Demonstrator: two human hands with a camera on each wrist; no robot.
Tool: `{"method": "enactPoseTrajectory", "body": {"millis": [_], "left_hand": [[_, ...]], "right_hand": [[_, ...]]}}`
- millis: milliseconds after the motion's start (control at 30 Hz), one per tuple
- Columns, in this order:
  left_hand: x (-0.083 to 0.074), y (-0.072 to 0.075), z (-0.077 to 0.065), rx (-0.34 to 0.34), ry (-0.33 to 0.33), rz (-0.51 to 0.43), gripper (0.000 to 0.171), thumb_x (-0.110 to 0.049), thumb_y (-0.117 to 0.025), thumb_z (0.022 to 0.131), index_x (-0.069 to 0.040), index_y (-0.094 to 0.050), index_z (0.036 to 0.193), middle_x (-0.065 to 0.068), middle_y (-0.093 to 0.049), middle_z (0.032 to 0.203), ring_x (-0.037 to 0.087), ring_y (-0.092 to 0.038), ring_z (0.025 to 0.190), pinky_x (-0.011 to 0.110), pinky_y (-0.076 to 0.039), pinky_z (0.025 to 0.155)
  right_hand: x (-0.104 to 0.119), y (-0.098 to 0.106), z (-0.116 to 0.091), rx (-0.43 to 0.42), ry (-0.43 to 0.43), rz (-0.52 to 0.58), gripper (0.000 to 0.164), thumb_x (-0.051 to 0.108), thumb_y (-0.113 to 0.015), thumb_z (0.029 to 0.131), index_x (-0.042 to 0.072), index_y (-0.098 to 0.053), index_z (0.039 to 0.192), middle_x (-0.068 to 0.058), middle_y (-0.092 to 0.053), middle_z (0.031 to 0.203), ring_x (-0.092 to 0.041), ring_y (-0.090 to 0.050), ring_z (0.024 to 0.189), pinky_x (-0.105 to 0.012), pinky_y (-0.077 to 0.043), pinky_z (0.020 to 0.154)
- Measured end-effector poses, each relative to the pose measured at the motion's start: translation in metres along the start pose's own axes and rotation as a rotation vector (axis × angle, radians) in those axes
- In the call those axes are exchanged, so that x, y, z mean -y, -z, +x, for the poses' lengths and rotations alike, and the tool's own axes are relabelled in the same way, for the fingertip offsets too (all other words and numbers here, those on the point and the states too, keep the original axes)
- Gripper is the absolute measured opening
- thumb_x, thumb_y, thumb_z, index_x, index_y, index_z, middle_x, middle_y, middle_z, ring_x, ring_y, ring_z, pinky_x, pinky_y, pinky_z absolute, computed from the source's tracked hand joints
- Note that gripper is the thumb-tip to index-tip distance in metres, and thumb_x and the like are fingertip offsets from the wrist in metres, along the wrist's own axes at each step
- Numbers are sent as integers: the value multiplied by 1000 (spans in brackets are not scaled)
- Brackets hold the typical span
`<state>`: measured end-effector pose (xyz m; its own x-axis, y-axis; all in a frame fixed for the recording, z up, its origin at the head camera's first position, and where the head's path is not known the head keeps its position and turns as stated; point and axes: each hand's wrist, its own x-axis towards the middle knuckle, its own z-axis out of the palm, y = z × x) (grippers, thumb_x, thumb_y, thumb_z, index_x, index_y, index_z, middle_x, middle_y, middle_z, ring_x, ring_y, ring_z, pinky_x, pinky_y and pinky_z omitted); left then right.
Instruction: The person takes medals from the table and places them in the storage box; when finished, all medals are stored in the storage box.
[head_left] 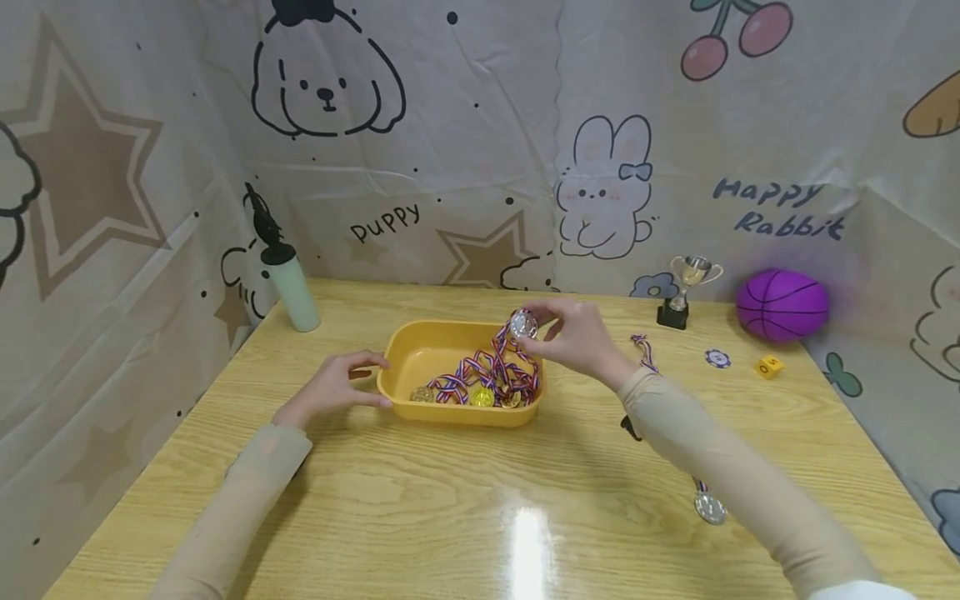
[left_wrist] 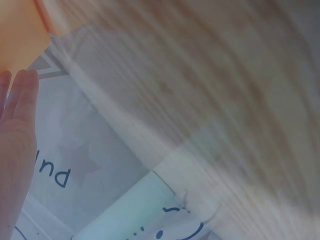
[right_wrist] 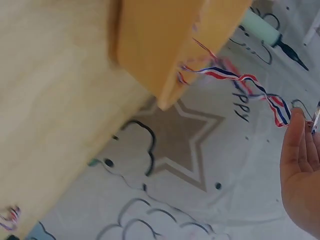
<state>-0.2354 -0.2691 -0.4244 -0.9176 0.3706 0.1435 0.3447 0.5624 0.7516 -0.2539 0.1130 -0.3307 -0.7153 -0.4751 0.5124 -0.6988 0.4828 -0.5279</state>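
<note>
A yellow bin (head_left: pixel 450 414) holds a tangle of red, white and blue ribbons (head_left: pixel 474 367) with gold medals (head_left: pixel 482 397) among them. Above its right end, my right hand (head_left: pixel 573 337) pinches a silver medal (head_left: pixel 523 324) between thumb and fingers. The medal's striped ribbon (right_wrist: pixel 240 77) trails down into the bin, as the right wrist view shows. My left hand (head_left: pixel 333 387) is at the bin's left end, thumb and fingertips right at the rim. In the left wrist view those fingers (left_wrist: pixel 25 97) look straight.
Right of the bin, another silver medal (head_left: pixel 710 507) lies partly under my right forearm, near a ribbon end (head_left: pixel 643 350) and a small black object (head_left: pixel 631 427). Farther right are a trophy (head_left: pixel 673 310), purple ball (head_left: pixel 782 305), round chip (head_left: pixel 717 358) and yellow cube (head_left: pixel 768 366). A green bottle (head_left: pixel 293 292) stands back left.
</note>
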Motion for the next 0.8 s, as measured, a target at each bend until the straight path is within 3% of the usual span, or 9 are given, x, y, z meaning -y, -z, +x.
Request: {"method": "enactPoseTrajectory", "body": {"millis": [300, 600, 800], "left_hand": [[1, 0, 0, -6, -9, -5, 59, -23, -89, 66, -3, -63, 115, 15, -60, 125, 35, -53, 123, 48, -47, 103], [2, 0, 0, -9, -10, -4, 60, -24, -89, 66, -2, -63, 115, 15, -60, 125, 35, -52, 124, 47, -48, 102], [2, 0, 0, -8, -9, -7, 60, -24, -89, 65, -2, -63, 115, 15, -60, 127, 35, -52, 125, 47, -48, 102]], "right_hand": [[-13, -34, -16, 132, -106, 23, 43, 18, -77, 77, -2, -66, 113, -12, -72, 95, -22, -68, 80, -23, -58, 64], [-23, -57, -21, 230, -130, -82, 43, 23, -78, 74, 1, -68, 110, -6, -72, 89, -15, -66, 79, -23, -55, 67], [-24, -64, -20, 283, -154, -75, 38, 21, -79, 73, 2, -69, 104, -3, -70, 82, -10, -63, 72, -22, -55, 64]]}}
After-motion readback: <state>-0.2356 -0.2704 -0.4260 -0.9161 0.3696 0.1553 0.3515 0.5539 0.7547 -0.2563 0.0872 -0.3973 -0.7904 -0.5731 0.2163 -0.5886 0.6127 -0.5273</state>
